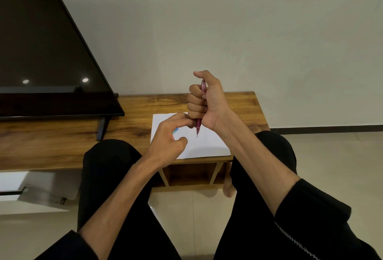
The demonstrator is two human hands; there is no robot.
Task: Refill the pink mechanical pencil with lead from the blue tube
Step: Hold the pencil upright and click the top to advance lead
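Right hand [204,102] clenched in a fist round the slim pink plastic mechanical pencil [198,123], upright, tip down over the white paper sheet [209,145] on the wooden bench [62,135]; thumb lifted off the top end; left hand [169,138] at 8 o'clock of the tip, fingers loosely curled, small blue lead tube [175,130] peeping between them, contact unclear; pencil likely light, stiff, smooth; grip mid-barrel; leads likely brittle.

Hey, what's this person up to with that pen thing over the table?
It's a pink mechanical pencil, gripped upright in the right hand with the thumb on its top and the tip pointing down over a white sheet of paper. The left hand hovers beside it, half hiding a blue tube. They sit at a wooden table.
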